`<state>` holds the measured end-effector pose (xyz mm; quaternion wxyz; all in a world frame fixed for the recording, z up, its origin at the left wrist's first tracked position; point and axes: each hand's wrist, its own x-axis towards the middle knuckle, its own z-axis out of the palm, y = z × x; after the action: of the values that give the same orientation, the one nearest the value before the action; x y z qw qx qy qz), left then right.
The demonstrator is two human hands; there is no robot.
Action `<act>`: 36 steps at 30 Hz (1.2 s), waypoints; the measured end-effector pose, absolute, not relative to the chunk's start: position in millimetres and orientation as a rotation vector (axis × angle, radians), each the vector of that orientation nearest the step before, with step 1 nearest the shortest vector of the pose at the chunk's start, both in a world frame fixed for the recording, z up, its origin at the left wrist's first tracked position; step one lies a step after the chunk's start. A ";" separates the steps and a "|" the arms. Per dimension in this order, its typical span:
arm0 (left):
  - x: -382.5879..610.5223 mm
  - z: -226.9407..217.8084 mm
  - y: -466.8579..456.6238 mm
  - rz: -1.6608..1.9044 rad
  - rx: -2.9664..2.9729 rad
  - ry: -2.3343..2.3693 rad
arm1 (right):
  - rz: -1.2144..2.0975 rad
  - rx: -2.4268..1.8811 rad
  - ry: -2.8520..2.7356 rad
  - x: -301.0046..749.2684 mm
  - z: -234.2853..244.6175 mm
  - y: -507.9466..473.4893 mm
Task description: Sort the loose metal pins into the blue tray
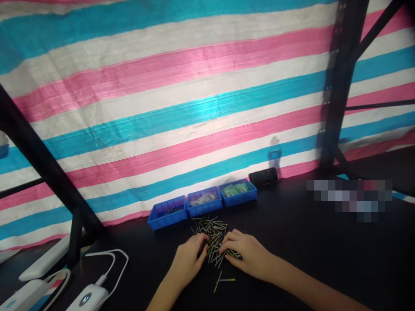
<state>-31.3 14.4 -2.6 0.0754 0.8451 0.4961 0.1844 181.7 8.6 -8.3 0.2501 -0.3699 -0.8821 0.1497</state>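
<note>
A loose pile of thin metal rods (214, 242), silvery with yellowish and dark ends, lies on the black table between my hands. My left hand (189, 259) rests at the pile's left edge, its fingers curved and its thumb apart from them. I see no rod clearly held there. On the right side, my right hand (249, 255) has its fingers curled over several rods, with the thumb below them. Two separate rods (223, 280) lie crossed nearer to me. Both palms are hidden.
Behind the pile stand three blue trays: one with a few rods (167, 221), one with clear plastic pieces (202, 211), one with green contents (238, 199). A black phone (263, 176) lies beside them. White devices (87, 299) with cables sit at left. Black posts (342, 95) flank a striped sheet (194, 86).
</note>
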 end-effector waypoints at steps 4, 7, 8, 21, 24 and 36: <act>-28.7 3.6 11.0 0.701 2.513 1.452 | 0.375 -1.091 -2.342 182.8 -12.3 12.1; -27.2 8.4 7.9 0.754 2.534 1.441 | 0.361 -1.157 -2.270 185.3 -13.9 16.2; -26.5 9.5 6.6 0.752 2.551 1.420 | 0.353 -1.176 -2.244 186.1 -14.0 17.5; -9.8 7.4 -6.4 0.463 2.624 1.177 | 0.322 -1.152 -2.132 184.6 -18.6 18.8; -11.9 3.1 -2.1 0.479 2.636 1.203 | 0.328 -1.117 -2.125 183.9 -17.3 17.8; -13.6 -6.3 4.9 0.831 2.567 1.400 | 0.411 -1.079 -1.989 183.4 -7.3 12.5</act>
<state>-13.6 4.9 -6.3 0.0509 0.8433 0.4600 0.2731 183.4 12.5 -7.3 0.4085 -0.4284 -0.7893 0.1630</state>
